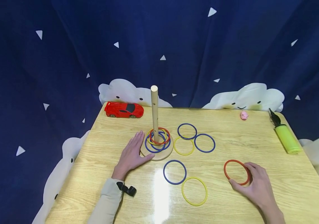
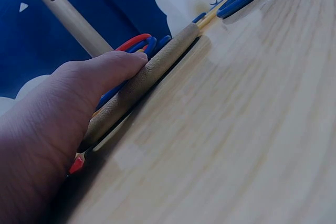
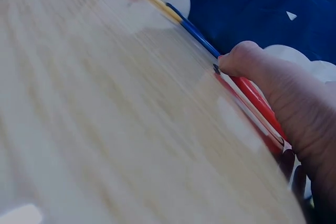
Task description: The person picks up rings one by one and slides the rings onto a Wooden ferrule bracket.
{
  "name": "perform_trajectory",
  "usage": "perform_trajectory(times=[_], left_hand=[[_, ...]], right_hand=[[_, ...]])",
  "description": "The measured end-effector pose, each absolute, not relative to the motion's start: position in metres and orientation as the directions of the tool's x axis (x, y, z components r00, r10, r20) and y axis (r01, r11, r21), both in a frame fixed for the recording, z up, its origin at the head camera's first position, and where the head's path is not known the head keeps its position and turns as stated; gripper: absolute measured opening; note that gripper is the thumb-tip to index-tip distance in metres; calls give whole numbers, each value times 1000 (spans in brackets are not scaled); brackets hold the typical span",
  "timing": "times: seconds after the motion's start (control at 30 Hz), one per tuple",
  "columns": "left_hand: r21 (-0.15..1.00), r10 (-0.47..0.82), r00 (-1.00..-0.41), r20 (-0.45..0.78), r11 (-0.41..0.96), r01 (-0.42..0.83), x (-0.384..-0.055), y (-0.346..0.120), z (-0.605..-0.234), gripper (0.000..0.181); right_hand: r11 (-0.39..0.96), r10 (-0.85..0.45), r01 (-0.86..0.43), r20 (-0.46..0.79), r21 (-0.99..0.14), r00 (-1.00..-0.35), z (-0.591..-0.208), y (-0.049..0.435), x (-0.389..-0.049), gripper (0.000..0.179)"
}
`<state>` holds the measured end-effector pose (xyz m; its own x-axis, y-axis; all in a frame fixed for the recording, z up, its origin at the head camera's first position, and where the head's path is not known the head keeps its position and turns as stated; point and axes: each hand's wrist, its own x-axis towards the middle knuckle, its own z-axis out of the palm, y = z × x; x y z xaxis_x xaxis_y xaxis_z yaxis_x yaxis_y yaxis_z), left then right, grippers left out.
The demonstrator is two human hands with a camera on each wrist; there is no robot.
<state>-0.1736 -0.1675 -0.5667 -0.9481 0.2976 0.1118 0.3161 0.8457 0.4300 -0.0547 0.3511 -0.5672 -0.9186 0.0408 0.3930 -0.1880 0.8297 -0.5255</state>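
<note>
A wooden ring-toss peg [image 1: 155, 115] stands upright on a round wooden base [image 1: 163, 155]. Red [image 1: 168, 132], yellow and blue rings lie loosely stacked around its foot. My left hand [image 1: 131, 155] rests at the left of the base, its fingers straight along the side and the thumb on the front rim. In the left wrist view, the thumb [image 2: 118, 66] lies against the base's edge. On the right, my right hand [image 1: 258, 183] holds a red ring [image 1: 233, 161] between thumb and fingers, close over the table; the right wrist view shows this red ring [image 3: 257, 100] edge-on.
Blue rings [image 1: 213, 143] and a yellow ring [image 1: 184, 155] lie right of the base. Nearer lie another blue ring [image 1: 185, 171] and yellow ring [image 1: 206, 189]. A red toy car [image 1: 124, 110], pink pig figure [image 1: 244, 115] and yellow-green pump [image 1: 288, 140] sit along the table's edges.
</note>
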Motion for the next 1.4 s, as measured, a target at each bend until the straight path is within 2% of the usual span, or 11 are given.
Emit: perform_trajectory(times=[0.33, 0.7, 1.0, 1.4], left_hand=[[426, 301, -946, 122, 845, 324, -173, -169, -565, 117], [433, 305, -944, 128, 839, 330, -171, -167, -565, 116], [427, 305, -942, 138, 840, 334, -174, -168, -563, 116], [419, 299, -949, 104, 852, 315, -173, -169, -563, 118]], right_hand=[[811, -74, -317, 452, -491, -889, -570, 326, -74, 82], [788, -174, -410, 472, -460, -864, -556, 303, -99, 86], [716, -255, -501, 486, -486, -836, -527, 281, -133, 86], [625, -355, -630, 550, -461, -756, -456, 252, -174, 87]])
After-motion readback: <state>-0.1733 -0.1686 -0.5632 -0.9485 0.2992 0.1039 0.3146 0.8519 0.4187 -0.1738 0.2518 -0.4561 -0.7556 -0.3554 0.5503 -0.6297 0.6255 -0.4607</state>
